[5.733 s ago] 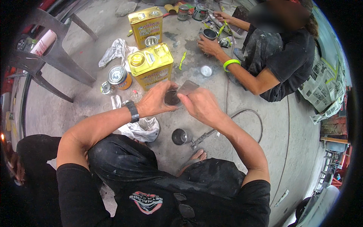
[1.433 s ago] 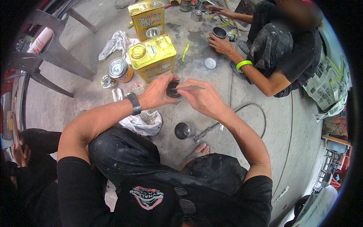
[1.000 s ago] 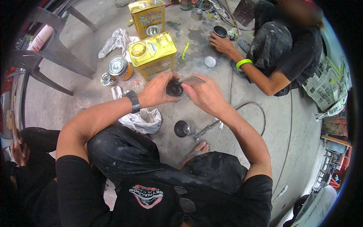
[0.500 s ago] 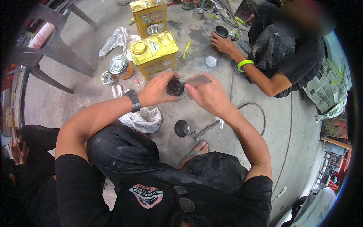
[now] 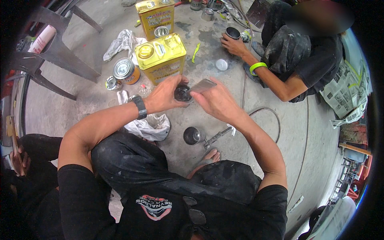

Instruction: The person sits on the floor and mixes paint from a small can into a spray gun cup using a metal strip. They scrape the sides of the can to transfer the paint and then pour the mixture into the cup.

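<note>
My left hand (image 5: 167,94), a dark watch on its wrist, is wrapped round a small cup (image 5: 183,94) with dark, wet-looking contents. Pinched in my right hand (image 5: 218,100) is a flat, greyish metal scraper (image 5: 204,85), slanting beside the cup's right rim. Its lower end is partly hidden by my fingers. Just beyond my left hand stands a gold rectangular thinner can (image 5: 161,60). On the floor below my hands lies what looks like a spray gun (image 5: 218,138) beside an open grey metal cup (image 5: 193,136), close to my bare foot.
A second gold can (image 5: 156,18), a round paint tin (image 5: 125,71) and white rags (image 5: 149,127) lie around. At right, a person holds a dark cup (image 5: 233,33). A hose (image 5: 276,120) curves over the concrete; a grey plastic chair (image 5: 60,52) stands at left.
The scraper has turned slightly and its blade sits a little further left, nearer the cup. My left hand keeps its hold. The whole view has shifted slightly.
</note>
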Demonstrator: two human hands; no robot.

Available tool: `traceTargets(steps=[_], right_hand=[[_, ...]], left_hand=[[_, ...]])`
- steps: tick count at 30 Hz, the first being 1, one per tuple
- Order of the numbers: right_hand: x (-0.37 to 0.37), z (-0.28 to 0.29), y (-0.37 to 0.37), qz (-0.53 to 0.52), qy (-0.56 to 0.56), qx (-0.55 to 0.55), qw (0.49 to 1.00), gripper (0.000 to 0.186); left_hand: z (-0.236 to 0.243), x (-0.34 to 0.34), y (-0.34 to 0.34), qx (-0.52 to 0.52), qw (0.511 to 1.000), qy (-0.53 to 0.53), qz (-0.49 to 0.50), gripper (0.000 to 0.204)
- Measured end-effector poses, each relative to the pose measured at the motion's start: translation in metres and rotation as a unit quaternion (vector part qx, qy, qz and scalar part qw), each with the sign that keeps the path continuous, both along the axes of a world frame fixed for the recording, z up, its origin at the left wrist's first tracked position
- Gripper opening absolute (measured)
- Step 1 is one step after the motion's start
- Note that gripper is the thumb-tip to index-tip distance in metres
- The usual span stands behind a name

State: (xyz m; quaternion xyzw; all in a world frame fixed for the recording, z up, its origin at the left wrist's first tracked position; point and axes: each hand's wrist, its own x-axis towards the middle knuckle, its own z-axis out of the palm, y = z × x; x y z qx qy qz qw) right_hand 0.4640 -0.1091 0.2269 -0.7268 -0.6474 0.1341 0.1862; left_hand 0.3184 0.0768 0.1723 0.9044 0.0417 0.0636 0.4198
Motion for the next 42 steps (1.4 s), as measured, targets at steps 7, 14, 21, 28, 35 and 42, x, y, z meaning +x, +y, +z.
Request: traceTargets(steps=[7,14,21,28,35,42], right_hand=[[-0.005,0.005,0.003,-0.019,0.034,0.024,0.999,0.019],[-0.008,0.003,0.004,0.003,0.030,0.044,0.999,0.024],[-0.012,0.002,0.006,0.015,0.037,0.010,0.999,0.024],[-0.010,-0.030,0.015,0.023,0.087,0.026,0.996,0.018],[-0.006,-0.016,0.011,0.017,0.101,0.077,0.992,0.025],[-0.008,-0.017,0.012,-0.003,0.075,0.112,0.991,0.027]], left_hand=[[-0.001,0.000,0.000,0.008,1.000,0.007,0.004,0.071],[0.001,0.000,-0.003,0.010,1.000,0.019,0.007,0.070],[-0.004,-0.001,-0.002,-0.006,1.000,0.003,0.001,0.069],[-0.013,-0.002,0.001,0.015,1.000,-0.001,-0.019,0.074],[-0.014,0.007,-0.002,0.068,0.997,0.024,-0.023,0.077],[0.001,0.004,-0.005,0.052,0.998,-0.019,-0.024,0.073]])
